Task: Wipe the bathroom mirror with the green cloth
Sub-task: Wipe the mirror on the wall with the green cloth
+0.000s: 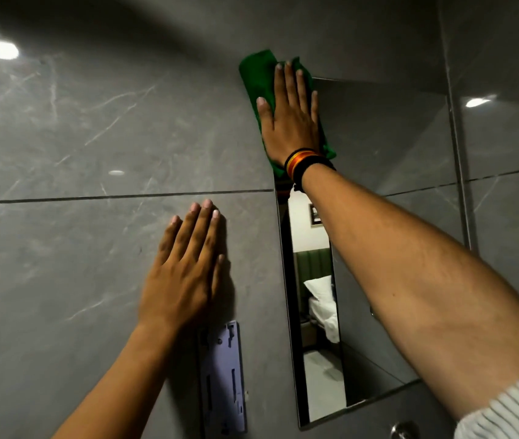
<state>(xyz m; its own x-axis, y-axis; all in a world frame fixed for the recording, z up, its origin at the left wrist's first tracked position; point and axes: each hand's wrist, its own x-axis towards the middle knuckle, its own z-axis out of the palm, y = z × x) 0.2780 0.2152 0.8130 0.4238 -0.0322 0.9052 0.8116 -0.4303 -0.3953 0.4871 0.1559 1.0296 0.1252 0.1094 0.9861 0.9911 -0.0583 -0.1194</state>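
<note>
1. Hands: two in view, both bare and spread flat with no curled grip on anything.
2. The right hand (290, 118) lies at about one o'clock in the view, fingers straight and close together, palm pressing one green cloth (259, 83) flat against the surface beneath; it pins the cloth rather than clutching it.
3. The cloth sits at the mirror's upper left corner, at about eleven o'clock on the glass, overlapping both the mirror (388, 147) and the grey wall (61, 128) beside it. Green edges show above the fingertips, to the left of the thumb, and below the wrist.
4. One mirror, a single rectangular pane, mostly crossed by the right forearm; its left strip reflects a room with a bed and white bedding.
5. Wristbands (307, 164): a stack of black, orange and yellow bands on the right wrist; the exact count cannot be told.
6. The left hand (185, 274) rests flat on the wall tile at about seven o'clock, holding nothing, well apart from the cloth.
7. One pale purple bracket (223, 378) is fixed to the wall just below the left hand, at six o'clock.
</note>
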